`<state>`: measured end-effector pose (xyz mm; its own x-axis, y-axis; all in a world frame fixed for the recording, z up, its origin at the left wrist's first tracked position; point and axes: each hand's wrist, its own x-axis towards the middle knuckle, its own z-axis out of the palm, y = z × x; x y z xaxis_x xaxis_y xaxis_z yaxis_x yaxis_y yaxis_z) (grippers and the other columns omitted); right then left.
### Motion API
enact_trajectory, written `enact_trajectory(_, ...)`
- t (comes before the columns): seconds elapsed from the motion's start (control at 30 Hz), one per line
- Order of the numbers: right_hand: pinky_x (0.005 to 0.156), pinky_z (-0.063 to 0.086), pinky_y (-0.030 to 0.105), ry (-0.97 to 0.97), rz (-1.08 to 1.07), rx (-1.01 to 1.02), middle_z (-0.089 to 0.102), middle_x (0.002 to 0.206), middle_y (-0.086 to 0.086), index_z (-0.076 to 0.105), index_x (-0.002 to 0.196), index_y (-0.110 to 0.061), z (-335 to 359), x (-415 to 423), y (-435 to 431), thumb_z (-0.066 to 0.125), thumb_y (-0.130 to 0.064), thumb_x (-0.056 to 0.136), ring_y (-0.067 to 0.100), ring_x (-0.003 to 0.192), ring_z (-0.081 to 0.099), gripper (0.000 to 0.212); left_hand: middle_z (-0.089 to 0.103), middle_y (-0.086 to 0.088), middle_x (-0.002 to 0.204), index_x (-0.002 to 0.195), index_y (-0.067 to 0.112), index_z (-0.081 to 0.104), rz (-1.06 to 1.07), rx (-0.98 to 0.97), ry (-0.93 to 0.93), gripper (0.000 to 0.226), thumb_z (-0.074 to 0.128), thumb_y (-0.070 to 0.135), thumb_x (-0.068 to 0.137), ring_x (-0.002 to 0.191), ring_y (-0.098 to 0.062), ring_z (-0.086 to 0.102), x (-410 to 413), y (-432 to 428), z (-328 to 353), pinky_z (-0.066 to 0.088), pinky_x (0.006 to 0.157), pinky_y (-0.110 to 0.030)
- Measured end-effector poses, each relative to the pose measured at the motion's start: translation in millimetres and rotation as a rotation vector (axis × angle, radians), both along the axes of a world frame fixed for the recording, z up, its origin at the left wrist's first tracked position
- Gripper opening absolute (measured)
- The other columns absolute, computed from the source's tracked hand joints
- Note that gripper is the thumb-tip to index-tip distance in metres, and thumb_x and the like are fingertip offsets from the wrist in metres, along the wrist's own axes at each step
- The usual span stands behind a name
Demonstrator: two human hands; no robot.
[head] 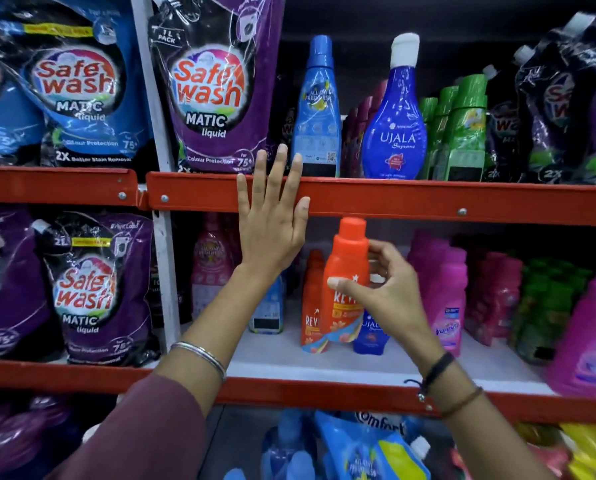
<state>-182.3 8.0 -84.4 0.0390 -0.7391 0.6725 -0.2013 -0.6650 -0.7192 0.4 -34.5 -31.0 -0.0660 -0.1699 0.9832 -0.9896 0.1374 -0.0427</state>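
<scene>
- Shop shelving fills the view: red shelf rails [428, 199] run across, with a white shelf board [358, 365] on the middle level.
- At far left, a blue Safewash pouch [75, 88] stands on the upper level; a purple Safewash pouch [210, 98] is just right of the upright post, and another purple pouch [92, 289] sits below on the middle level.
- The left hand [272, 223] lies flat against the upper red rail, fingers straight and spread, holding nothing; its fingertips reach above the rail, in front of the purple pouch and a tall blue bottle [319, 109].
- Just right of it, the orange bottle [348, 271] is held slightly tilted under that rail, its cap close beneath it and its base raised off the white board, in front of a second orange bottle [312, 306] standing there.
- The right hand [383, 289] grips the orange bottle, thumb across the label and fingers curled round its right side.
- Above, a blue Ujala bottle [396, 126] stands beside green bottles [466, 126].
- Pink bottles [445, 289] crowd the middle level at right.
</scene>
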Motion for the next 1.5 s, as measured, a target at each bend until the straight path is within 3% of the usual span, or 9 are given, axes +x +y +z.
enact_trajectory(0.3,0.09,0.054,0.043,0.079,-0.041,0.171,0.063,0.108,-0.01,0.05,0.111,-0.031,-70,22,-34,0.086,-0.029,0.061,0.008,0.099,0.062,0.061,0.024,-0.006,0.158,0.15,0.02,0.023,0.017,-0.043,-0.011,0.053,0.035,0.034,0.1,0.147,-0.025,0.01,2,-5,-2,-0.001,0.118,-0.047)
enact_trajectory(0.43,0.093,0.053,0.045,0.099,-0.055,0.23,0.065,0.118,0.001,0.051,0.121,-0.022,-88,29,-45,0.085,-0.037,0.059,0.018,0.106,0.062,0.072,0.026,-0.006,0.157,0.149,0.019,0.025,0.023,-0.066,-0.015,0.052,0.034,0.034,0.1,0.146,-0.026,0.012,2,-8,-2,0.001,0.118,-0.048)
enact_trajectory(0.6,0.097,0.052,0.042,0.127,-0.028,0.295,0.061,0.128,0.009,0.046,0.128,-0.017,-100,35,-50,0.083,-0.03,0.065,0.022,0.112,0.06,0.074,0.028,-0.007,0.157,0.149,0.019,0.025,0.017,-0.075,-0.015,0.051,0.031,0.035,0.101,0.146,-0.027,0.014,2,-9,-3,0.004,0.118,-0.05)
enact_trajectory(0.73,0.096,0.051,0.037,0.153,-0.021,0.297,0.06,0.129,0.007,0.044,0.128,-0.018,-104,39,-55,0.082,-0.033,0.066,0.02,0.111,0.06,0.074,0.028,-0.007,0.156,0.149,0.018,0.025,0.02,-0.082,-0.016,0.051,0.03,0.036,0.101,0.146,-0.027,0.015,2,-10,-3,0.004,0.118,-0.051)
enact_trajectory(0.97,0.096,0.051,0.044,0.254,-0.044,0.28,0.057,0.13,0.0,0.036,0.128,-0.03,-110,40,-53,0.075,-0.054,0.064,0.019,0.116,0.058,0.079,0.027,-0.006,0.157,0.149,0.019,0.024,0.017,-0.062,-0.011,0.051,0.03,0.036,0.101,0.146,-0.027,0.015,2,-8,-3,0.003,0.118,-0.05)
enact_trajectory(1.03,0.097,0.05,0.043,0.264,-0.03,0.266,0.056,0.13,-0.002,0.036,0.13,-0.029,-107,36,-48,0.076,-0.053,0.065,0.018,0.118,0.056,0.08,0.026,-0.006,0.158,0.15,0.019,0.023,0.016,-0.044,-0.008,0.052,0.031,0.035,0.101,0.147,-0.027,0.013,2,-7,-3,0.002,0.118,-0.05)
enact_trajectory(1.2,0.096,0.05,0.034,0.071,-0.033,0.137,0.058,0.119,-0.008,0.046,0.121,-0.028,-73,6,-27,0.078,-0.037,0.071,0.011,0.112,0.058,0.06,0.024,-0.006,0.158,0.15,0.019,0.021,0.042,-0.012,0.014,0.053,0.029,0.035,0.101,0.147,-0.026,0.013,-2,-4,-3,0.003,0.119,-0.05)
enact_trajectory(1.33,0.094,0.052,0.03,-0.136,-0.125,-0.145,0.066,0.109,-0.009,0.057,0.107,-0.025,-20,-25,-4,0.072,-0.027,0.079,0.006,0.106,0.062,0.032,0.02,-0.009,0.159,0.151,0.016,0.018,0.043,0.014,0.077,0.057,0.031,0.037,0.099,0.148,-0.027,0.01,-18,1,-3,0.001,0.119,-0.048)
enact_trajectory(1.5,0.095,0.051,0.031,-0.243,-0.221,-0.424,0.066,0.106,-0.003,0.059,0.105,-0.015,55,-50,2,0.069,-0.02,0.083,0.012,0.106,0.062,0.024,0.019,-0.007,0.16,0.151,0.014,0.018,0.007,0.054,0.048,0.059,0.031,0.034,0.097,0.148,-0.025,0.008,-52,0,-2,0.001,0.119,-0.048)
